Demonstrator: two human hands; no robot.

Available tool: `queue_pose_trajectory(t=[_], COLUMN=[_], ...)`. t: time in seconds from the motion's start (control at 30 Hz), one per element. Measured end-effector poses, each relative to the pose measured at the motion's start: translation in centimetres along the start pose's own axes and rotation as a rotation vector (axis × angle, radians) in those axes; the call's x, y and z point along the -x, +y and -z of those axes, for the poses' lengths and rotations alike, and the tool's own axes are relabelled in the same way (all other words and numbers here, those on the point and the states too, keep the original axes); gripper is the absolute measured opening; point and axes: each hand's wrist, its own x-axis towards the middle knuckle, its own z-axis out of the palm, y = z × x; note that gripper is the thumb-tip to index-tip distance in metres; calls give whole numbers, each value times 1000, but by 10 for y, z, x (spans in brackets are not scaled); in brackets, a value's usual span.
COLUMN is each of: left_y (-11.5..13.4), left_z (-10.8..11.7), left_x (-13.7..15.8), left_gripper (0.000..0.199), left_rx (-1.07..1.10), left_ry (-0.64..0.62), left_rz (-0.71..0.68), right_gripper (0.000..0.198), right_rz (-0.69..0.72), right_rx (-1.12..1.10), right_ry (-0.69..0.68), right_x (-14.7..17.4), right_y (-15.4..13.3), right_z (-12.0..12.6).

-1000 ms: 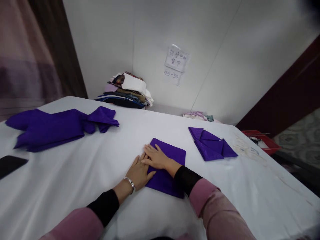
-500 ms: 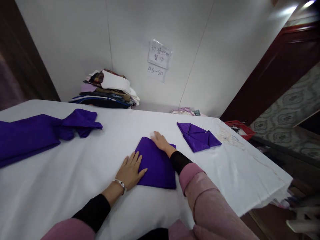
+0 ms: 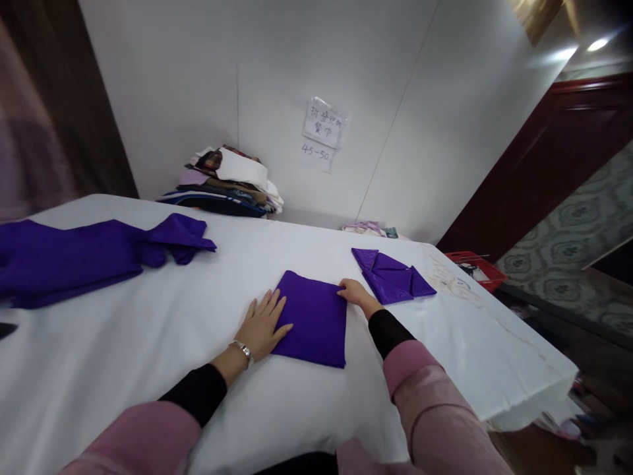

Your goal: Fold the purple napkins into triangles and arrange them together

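A purple cloth napkin (image 3: 312, 320), folded into a square, lies on the white-covered table. Flat on its left edge rests my left hand (image 3: 262, 328), fingers spread. My right hand (image 3: 355, 292) pinches the napkin's far right corner between thumb and fingers. Just beyond that hand is a second purple napkin (image 3: 393, 276), folded into a shape with pointed ends. More purple cloth (image 3: 74, 260) is laid out at the left, with a crumpled piece (image 3: 180, 236) at its right end.
White cloth (image 3: 237, 402) covers the table. A pile of folded clothes (image 3: 227, 181) stands by the wall at the back left. Some light fabric (image 3: 368, 229) lies at the back edge. A red basket (image 3: 477, 269) sits beyond the right side. Paper signs (image 3: 322, 125) hang on the wall.
My right hand has slid from the napkin's far edge to its far right corner and gripped it. That corner now lies square. My left hand stays flat on the left edge.
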Motion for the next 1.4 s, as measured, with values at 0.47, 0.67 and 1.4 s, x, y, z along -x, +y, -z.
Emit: queue_pose_trajectory(t=[0.47, 0.67, 1.4], left_y=[10, -47, -30], left_z=[34, 50, -7], left_x=[19, 26, -25], left_gripper=[23, 34, 67], left_rx=[-7, 91, -153], left_ry=[12, -74, -91], left_rz=[-253, -107, 217], right_gripper=[28, 57, 72], right_rz=[-162, 6, 514], right_rx=[-308, -308, -38], right_ry=[-216, -280, -122], right_x=[48, 115, 8], right_y=[-4, -8, -128], right_z=[7, -15, -64])
